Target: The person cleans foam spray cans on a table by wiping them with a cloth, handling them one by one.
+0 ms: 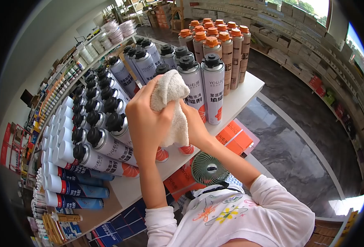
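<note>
Both of my hands are raised together in front of the cans. My left hand [147,117] is closed on a cream terry cloth [169,88], with its thumb pressed against the front. The lower end of the cloth hangs down between my wrists. My right hand [193,123] comes up against the cloth from the other side; its fingers are hidden behind the fabric. Just beyond my hands stand white-and-grey aerosol cans [213,88] with black caps and red patterns near their bases. I cannot tell whether the cloth covers another object.
Brown cans with orange caps [212,45] stand at the table's [248,88] far end. More black-capped cans [108,144] and blue cans with white caps [77,186] fill the left. A green fan [210,168] is near my waist. Stocked shelves [297,37] line the walls.
</note>
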The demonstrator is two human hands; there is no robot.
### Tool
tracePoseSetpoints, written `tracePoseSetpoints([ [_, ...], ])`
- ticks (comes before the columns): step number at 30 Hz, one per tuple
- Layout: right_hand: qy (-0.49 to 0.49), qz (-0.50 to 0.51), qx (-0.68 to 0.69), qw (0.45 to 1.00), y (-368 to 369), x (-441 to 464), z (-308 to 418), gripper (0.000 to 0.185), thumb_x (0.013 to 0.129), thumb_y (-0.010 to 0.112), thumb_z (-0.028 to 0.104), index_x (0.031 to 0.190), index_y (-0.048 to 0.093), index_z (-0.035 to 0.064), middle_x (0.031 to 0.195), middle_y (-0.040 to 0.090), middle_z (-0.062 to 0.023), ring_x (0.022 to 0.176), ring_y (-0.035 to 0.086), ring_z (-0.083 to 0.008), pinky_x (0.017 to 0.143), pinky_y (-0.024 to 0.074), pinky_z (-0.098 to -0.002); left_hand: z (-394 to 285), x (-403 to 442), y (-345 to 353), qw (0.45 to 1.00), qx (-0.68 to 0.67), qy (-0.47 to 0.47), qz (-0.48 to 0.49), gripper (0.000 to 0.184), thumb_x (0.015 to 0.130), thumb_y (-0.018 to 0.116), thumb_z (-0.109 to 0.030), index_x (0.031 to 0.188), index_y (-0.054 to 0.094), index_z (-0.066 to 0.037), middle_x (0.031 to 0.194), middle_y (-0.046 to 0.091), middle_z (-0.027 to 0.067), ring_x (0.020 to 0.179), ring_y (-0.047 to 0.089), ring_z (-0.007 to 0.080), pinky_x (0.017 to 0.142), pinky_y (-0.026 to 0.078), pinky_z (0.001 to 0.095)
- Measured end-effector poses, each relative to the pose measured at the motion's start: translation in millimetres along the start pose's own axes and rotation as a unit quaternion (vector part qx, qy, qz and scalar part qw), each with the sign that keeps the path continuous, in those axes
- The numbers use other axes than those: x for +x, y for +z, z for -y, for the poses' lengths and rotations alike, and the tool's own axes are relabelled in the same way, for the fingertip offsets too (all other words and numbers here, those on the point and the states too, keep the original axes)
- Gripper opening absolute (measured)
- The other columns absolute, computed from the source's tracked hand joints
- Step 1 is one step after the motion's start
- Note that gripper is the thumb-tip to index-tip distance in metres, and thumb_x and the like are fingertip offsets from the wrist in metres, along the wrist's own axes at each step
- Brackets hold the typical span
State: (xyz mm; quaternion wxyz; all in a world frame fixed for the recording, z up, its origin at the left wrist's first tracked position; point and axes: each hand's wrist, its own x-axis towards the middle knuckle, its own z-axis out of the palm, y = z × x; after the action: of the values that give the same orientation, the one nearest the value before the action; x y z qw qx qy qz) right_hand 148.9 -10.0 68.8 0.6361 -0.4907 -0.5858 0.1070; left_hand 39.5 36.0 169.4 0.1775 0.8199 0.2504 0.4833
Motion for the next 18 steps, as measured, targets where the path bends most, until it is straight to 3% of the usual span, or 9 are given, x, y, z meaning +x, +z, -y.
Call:
tracePoseSetpoints([
  [1,0.053,0.012,-0.021,0.998,-4,2,3,0.061,0.082,0.073,0.015,0.135,0.043,0.0036,0.106,0.068,-0.0248,0.097,0.067,-0.043,0.081,0.054,-0.043,5,-1,-1,0.995,-0.096,0.002,-0.02,0.044,0.074,0.074,-0.007,0.118,0.068,0.001,0.1,0.074,0.0182,0.088,0.073,0.0287,0.083,0.055,0.0372],
  [2,0.103,0.025,-0.04,0.994,-7,5,9,0.064,0.079,0.076,0.016,0.133,0.043,0.0041,0.103,0.068,-0.0248,0.095,0.067,-0.0427,0.08,0.0541,-0.0437,5,-7,-4,0.972,-0.211,-0.072,-0.073,0.042,0.077,0.073,-0.005,0.119,0.068,0.003,0.101,0.074,0.0115,0.091,0.071,0.0201,0.085,0.053,0.033],
  [3,0.074,0.035,-0.032,0.996,-12,5,14,0.073,0.071,0.082,0.018,0.131,0.044,0.0048,0.1,0.069,-0.0234,0.093,0.068,-0.0423,0.08,0.0541,-0.0444,7,-11,-8,0.951,-0.25,-0.113,-0.144,0.043,0.079,0.074,-0.006,0.119,0.067,0.006,0.107,0.072,0.0108,0.094,0.068,0.0186,0.086,0.053,0.0319],
  [5,0.087,0.032,-0.063,0.994,-10,7,27,0.08,0.064,0.086,0.02,0.13,0.045,0.0052,0.099,0.069,-0.0216,0.093,0.068,-0.0413,0.08,0.0541,-0.043,11,-18,-12,0.884,-0.319,-0.132,-0.316,0.048,0.077,0.076,-0.007,0.121,0.064,0.008,0.114,0.069,0.0146,0.096,0.069,0.0218,0.088,0.054,0.0338],
  [6,0.084,0.031,-0.059,0.994,-5,6,22,0.084,0.062,0.085,0.017,0.133,0.043,0.0055,0.098,0.071,-0.0172,0.091,0.072,-0.0336,0.08,0.0545,-0.039,3,-20,-19,0.858,-0.348,-0.141,-0.35,0.052,0.076,0.076,-0.009,0.124,0.063,0.008,0.117,0.067,0.0175,0.097,0.069,0.0248,0.089,0.055,0.0361],
  [11,0.092,0.019,-0.028,0.995,0,7,20,0.079,0.066,0.086,0.026,0.13,0.046,0.0048,0.102,0.072,-0.016,0.095,0.073,-0.0301,0.084,0.0555,-0.0376,-4,-20,-49,0.859,-0.329,-0.103,-0.379,0.046,0.081,0.073,-0.012,0.122,0.064,0.007,0.114,0.068,0.0181,0.095,0.071,0.0278,0.077,0.061,0.0382],
  [13,0.083,0.012,-0.037,0.996,2,6,18,0.083,0.063,0.089,0.028,0.13,0.046,0.0048,0.103,0.072,-0.017,0.093,0.073,-0.0322,0.083,0.0556,-0.0386,5,-18,-61,0.949,-0.168,-0.057,-0.261,0.052,0.073,0.076,-0.009,0.121,0.065,0.009,0.113,0.071,0.0171,0.098,0.07,0.0249,0.091,0.054,0.0363],
  [15,0.084,0.006,-0.047,0.995,1,5,25,0.076,0.065,0.087,0.029,0.127,0.049,0.0045,0.098,0.072,-0.0179,0.091,0.072,-0.0348,0.081,0.0554,-0.0409,-8,-7,-59,0.988,-0.133,-0.01,-0.082,0.049,0.072,0.076,-0.004,0.12,0.067,0.004,0.112,0.072,0.0159,0.099,0.071,0.025,0.091,0.053,0.0349],
  [18,0.032,-0.012,-0.072,0.997,6,2,1,0.062,0.07,0.084,0.027,0.12,0.057,0.0037,0.094,0.072,-0.0186,0.09,0.071,-0.0382,0.078,0.0551,-0.0438,-1,6,-38,0.988,0.008,0.116,0.1,0.054,0.07,0.078,-0.007,0.123,0.066,-0.003,0.114,0.071,0.0173,0.099,0.071,0.0339,0.09,0.055,0.0381],
])
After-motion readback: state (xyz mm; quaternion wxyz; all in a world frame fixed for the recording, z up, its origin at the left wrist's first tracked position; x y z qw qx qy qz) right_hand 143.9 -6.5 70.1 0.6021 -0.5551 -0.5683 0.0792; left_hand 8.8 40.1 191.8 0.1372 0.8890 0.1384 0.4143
